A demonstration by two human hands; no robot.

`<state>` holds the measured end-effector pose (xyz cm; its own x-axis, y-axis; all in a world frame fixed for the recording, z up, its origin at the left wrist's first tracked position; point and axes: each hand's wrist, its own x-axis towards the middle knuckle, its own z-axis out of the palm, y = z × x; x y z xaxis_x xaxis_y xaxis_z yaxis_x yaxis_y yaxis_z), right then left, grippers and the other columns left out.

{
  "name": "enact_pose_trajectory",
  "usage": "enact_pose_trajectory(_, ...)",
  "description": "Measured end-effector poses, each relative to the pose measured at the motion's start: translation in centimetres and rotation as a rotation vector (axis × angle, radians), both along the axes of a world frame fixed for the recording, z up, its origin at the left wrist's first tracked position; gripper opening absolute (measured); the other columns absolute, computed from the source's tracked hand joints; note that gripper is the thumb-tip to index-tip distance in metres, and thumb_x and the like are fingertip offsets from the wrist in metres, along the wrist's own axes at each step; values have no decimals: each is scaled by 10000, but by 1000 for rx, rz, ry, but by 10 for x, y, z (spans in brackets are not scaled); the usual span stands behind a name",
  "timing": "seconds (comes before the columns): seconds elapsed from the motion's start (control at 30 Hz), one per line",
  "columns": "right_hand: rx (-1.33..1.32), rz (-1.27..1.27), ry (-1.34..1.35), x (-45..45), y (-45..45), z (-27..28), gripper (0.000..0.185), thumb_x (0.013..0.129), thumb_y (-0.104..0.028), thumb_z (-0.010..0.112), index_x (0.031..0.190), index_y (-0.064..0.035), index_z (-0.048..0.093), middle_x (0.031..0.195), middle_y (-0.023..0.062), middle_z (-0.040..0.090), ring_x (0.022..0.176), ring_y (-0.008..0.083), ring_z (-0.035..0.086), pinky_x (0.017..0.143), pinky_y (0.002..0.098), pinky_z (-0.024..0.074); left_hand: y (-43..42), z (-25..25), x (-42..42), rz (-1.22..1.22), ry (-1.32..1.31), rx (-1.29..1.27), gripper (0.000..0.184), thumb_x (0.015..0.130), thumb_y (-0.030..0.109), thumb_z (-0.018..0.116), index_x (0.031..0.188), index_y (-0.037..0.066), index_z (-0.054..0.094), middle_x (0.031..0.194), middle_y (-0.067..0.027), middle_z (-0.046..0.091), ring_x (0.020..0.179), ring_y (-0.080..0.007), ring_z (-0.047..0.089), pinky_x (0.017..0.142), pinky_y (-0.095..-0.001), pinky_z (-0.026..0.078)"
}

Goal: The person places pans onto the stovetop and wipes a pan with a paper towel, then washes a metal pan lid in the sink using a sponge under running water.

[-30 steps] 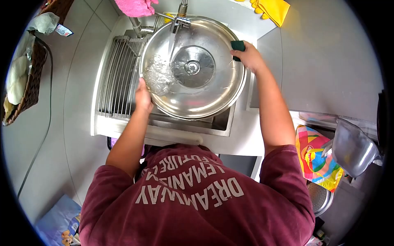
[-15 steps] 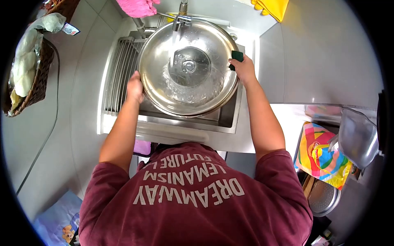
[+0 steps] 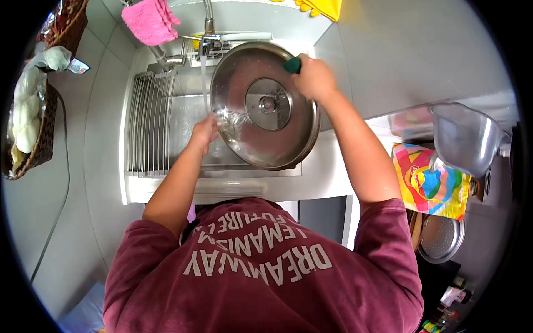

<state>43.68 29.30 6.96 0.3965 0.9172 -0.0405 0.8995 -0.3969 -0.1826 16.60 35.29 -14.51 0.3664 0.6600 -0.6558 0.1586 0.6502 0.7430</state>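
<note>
Round silvery metal lid [image 3: 266,105]: tilted
Right hand [image 3: 315,79]: grip pinching dark-green scouring pad [image 3: 292,65]
Left hand [image 3: 205,133]: at lid's edge, grip I can't tell

pale counter [image 3: 330,172] with an inset steel sink [image 3: 189,123]. a rack of parallel metal bars [image 3: 149,127] lies across the left part of the basin. a slender pale bar [image 3: 247,36] lies along the ledge behind the sink. a large round metal lid [image 3: 267,104] overlaps the basin's right part; whether it rests on the rim cannot be told.
</note>
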Motion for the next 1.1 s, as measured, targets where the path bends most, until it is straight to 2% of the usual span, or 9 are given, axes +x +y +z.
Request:
enact_pose_trajectory(0.17, 148, 144, -62, -47, -24, -14, 238, 788, -167, 600, 976, -58, 505, 805, 180, 653, 747, 347, 651, 637, 442, 516, 6, 106, 33, -23, -513, -83, 707, 925, 577, 383, 1319, -10, 399, 1246, -146, 514, 1127, -263, 501, 964, -403, 401)
enact_pose_trajectory(0.3, 234, 347, -299, -102, -41, -34, 200, 787, -148, 564, 966, -75, 512, 851, 92, 606, 732, 252, 648, 519, 334, 503, 1, 134, 39, 168, -589, -96, 577, 938, 502, 437, 1165, -26, 491, 1026, -126, 574, 920, -231, 561, 848, -363, 449)
enact_pose_trajectory(0.4, 381, 545, -231, -112, -53, -63, 269, 759, -165, 621, 999, -83, 530, 950, 109, 597, 846, 247, 635, 585, 335, 515, -11, 122, 25, 364, -500, -127, 300, 959, 326, 471, 883, 44, 540, 789, -60, 575, 647, -154, 530, 590, -303, 444)
enact_pose_trajectory(0.53, 234, 753, 238, -102, -69, -84, 480, 670, -169, 744, 1109, -128, 552, 1052, 94, 584, 945, 269, 607, 803, 373, 497, -36, 117, 9, 582, -342, -134, 178, 960, 190, 454, 952, 22, 513, 758, -57, 561, 588, -149, 519, 499, -304, 442)
enact_pose_trajectory(0.63, 289, 645, 527, -75, -68, -91, 385, 702, -133, 731, 1057, -101, 584, 1038, 95, 603, 960, 266, 606, 802, 362, 495, -25, 53, -48, 413, -352, -35, 210, 968, 208, 453, 994, 10, 518, 858, -89, 600, 697, -191, 591, 532, -293, 476)
enact_pose_trajectory(0.67, 358, 444, 579, -65, -66, -98, 328, 727, -122, 719, 1030, -83, 598, 1007, 104, 619, 942, 267, 613, 797, 348, 489, -23, 53, -59, 437, -280, -44, 231, 979, 246, 448, 992, 31, 532, 869, -76, 612, 638, -178, 584, 460, -270, 437)
enact_pose_trajectory(0.77, 458, 9, 555, -28, -54, -148, 217, 813, -186, 672, 983, -57, 632, 956, 152, 659, 882, 330, 625, 763, 380, 493, -25, 72, -68, 616, -289, -98, 290, 981, 311, 443, 1008, 40, 540, 852, -60, 607, 634, -144, 568, 543, -268, 486)
enact_pose_trajectory(0.97, 108, -661, 1108, -4, -36, -243, 404, 867, -339, 626, 1093, -4, 617, 1029, 149, 645, 939, 277, 607, 809, 370, 462, -26, 23, -116, 508, -371, -178, 391, 965, 378, 451, 1121, 32, 543, 1022, -74, 615, 895, -189, 606, 802, -322, 509)
enact_pose_trajectory(1.1, 221, -883, 1582, 1, -19, -240, 418, 877, -335, 618, 1084, 27, 583, 1021, 129, 630, 904, 238, 595, 777, 361, 465, -29, 28, -117, 465, -244, -124, 465, 936, 439, 477, 1142, 29, 550, 1122, -86, 599, 992, -208, 582, 888, -352, 478)
